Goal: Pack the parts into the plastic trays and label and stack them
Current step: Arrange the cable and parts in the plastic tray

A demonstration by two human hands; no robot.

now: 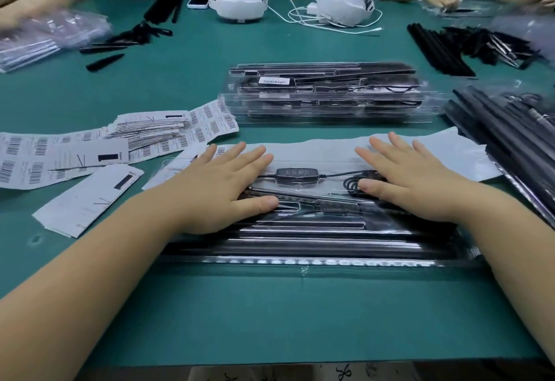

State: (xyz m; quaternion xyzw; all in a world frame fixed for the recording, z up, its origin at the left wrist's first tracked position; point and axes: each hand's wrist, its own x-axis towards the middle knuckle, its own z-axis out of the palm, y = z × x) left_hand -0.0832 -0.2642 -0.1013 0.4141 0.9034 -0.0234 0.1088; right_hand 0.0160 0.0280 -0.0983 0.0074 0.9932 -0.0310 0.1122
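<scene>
label sheets [90,146] left; stacked trays [327,95] behind.

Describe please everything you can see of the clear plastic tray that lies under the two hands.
The clear plastic tray lies flat on the green table, its long side across the view, nearest the person. It looks thin, glossy and transparent. Inside are long black rods, a coiled black cable and an inline controller with small buttons. The left hand and right hand press flat on its top, fingers spread. A white sheet lies at its far edge.
</scene>
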